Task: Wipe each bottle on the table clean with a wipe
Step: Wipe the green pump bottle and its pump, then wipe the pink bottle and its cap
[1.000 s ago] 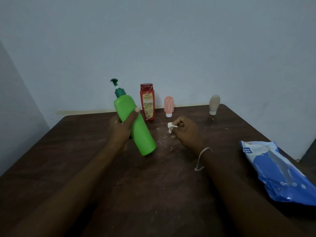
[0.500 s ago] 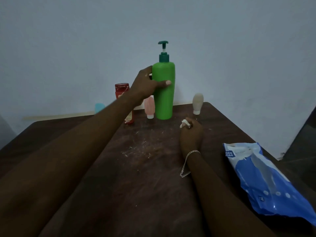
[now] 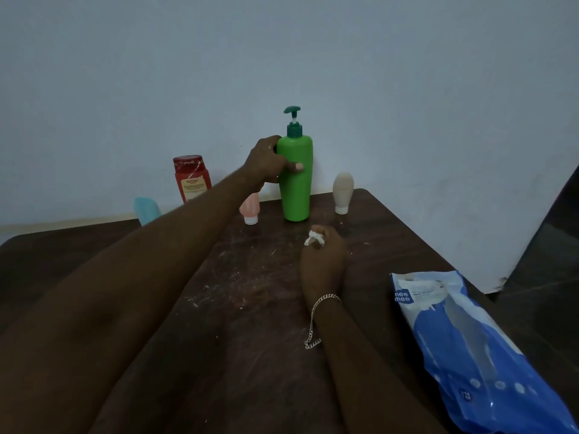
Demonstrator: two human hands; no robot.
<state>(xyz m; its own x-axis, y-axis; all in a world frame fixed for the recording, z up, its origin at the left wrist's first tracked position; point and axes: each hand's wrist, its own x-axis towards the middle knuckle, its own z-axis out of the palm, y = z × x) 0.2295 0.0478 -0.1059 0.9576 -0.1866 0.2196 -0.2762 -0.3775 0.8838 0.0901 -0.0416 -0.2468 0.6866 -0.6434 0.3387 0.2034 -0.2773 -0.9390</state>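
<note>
The pump bottle (image 3: 296, 189) is green, the labelled bottle (image 3: 191, 180) red, the wipes pack (image 3: 470, 355) blue.

Head camera looks forward, down across table (image 3: 250, 339) toward wall (image 3: 376, 73) (single view).

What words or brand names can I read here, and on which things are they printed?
"mee mee": white letters on a dark blue patch at the upper left corner of the blue wipes pack.
Small print beside that patch: too blurred to read.
Yellow label on the red bottle: printed, but too blurred to read.
green pump bottle, pink tube, beige tube, blue tube: no text visible.
</note>
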